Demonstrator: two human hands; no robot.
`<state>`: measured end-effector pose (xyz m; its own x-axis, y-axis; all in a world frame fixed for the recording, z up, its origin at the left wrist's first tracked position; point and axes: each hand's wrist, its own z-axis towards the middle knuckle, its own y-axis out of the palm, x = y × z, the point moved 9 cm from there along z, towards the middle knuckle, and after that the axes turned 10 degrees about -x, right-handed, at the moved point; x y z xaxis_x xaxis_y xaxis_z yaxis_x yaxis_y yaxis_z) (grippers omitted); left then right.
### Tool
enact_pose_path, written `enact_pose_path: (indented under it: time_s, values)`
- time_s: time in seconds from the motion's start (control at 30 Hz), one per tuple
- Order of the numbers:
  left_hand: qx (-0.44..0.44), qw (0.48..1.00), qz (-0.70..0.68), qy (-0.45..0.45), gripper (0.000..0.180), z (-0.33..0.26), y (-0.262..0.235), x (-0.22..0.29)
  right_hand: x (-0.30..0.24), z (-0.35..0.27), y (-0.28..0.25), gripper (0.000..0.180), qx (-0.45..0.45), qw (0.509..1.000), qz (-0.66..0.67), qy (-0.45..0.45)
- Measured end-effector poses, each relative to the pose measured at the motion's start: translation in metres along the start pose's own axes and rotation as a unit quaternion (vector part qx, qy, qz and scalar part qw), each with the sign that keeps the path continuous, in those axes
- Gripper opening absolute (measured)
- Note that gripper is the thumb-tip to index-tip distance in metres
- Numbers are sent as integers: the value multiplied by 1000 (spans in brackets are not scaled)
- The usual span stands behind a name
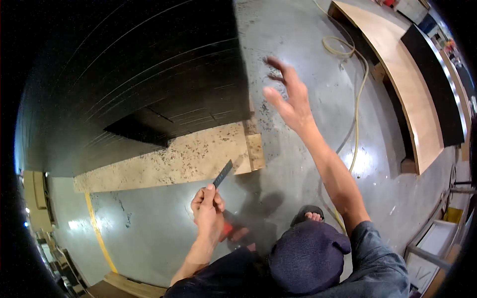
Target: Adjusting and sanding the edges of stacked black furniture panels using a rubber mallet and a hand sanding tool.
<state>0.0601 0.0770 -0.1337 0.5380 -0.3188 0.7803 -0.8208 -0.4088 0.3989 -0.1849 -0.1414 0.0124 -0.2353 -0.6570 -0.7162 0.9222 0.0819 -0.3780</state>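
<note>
My left hand (pixel 206 206), low in the middle, grips a flat, dark, blade-like strip (pixel 223 174) between thumb and fingers. The strip's slanted tip points up and right, in front of a pale board. Just below this hand is a blurred red piece (pixel 226 231); whether it belongs to the held thing I cannot tell. My right hand (pixel 292 97) is raised with fingers spread and holds nothing. It is apart from the right edge of a large black panel (pixel 184 69), whose surface has light streaks. Under the panel runs the pale board (pixel 198 151), speckled with dark bits.
A yellowish hose (pixel 357 129) winds over the grey floor (pixel 278 164). At the far right lies a long curved wooden panel (pixel 397 64) with a black strip. A metal frame (pixel 432 256) stands lower right. Yellow tape (pixel 98 228) crosses the floor at left. My sandaled foot (pixel 309 215) shows below.
</note>
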Motion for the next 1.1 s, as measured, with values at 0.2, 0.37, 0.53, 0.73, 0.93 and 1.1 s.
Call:
enact_pose_path:
  time_s: [0.2,0.37,0.53,0.73,0.93,1.1]
  values:
    - [13,1000,-12,16,23,5,11,0,-54,45,29,73,95,967,-85,-219]
    - [8,1000,-5,11,22,-3,13,0,-35,23,40,65,120,974,-11,-192]
    - [-2,1000,4,3,20,2,13,-7,27,-43,63,59,63,998,5,-20]
    - [9,1000,28,-7,21,4,13,-17,-5,-12,29,71,105,994,33,27]
    - [4,999,48,-23,22,4,18,-18,-41,40,6,74,126,987,85,-60]
    - [-9,999,46,-28,23,6,17,-21,-28,43,5,61,90,983,157,-20]
